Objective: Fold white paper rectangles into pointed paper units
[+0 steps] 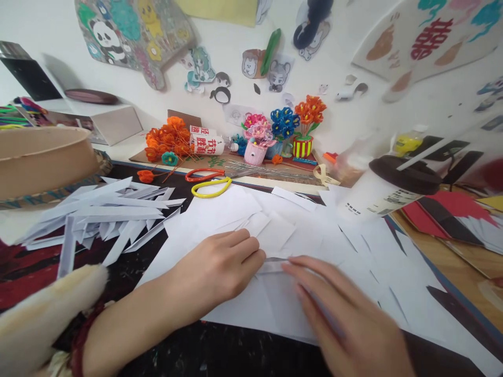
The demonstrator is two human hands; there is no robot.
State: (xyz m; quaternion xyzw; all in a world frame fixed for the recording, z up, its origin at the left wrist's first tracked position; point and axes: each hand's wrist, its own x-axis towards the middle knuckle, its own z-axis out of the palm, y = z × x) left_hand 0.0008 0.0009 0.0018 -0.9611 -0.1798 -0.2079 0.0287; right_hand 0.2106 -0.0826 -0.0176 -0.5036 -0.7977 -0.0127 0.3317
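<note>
Shows a dark-lidded cup (383, 188) at right, blue flowers (284, 124) between pink flowers (257, 130) and orange blooms (311, 112), plus a panda picture (108, 42) at upper left.

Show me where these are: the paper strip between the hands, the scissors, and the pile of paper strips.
Paper strip (272, 267): head view, on its exposed middle stretch.
Scissors (212, 195): head view, on the yellow handle loop.
Pile of paper strips (113, 212): head view, around its middle.

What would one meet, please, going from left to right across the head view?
Pile of folded paper strips → left hand → narrow paper strip → right hand → red paper.
</note>
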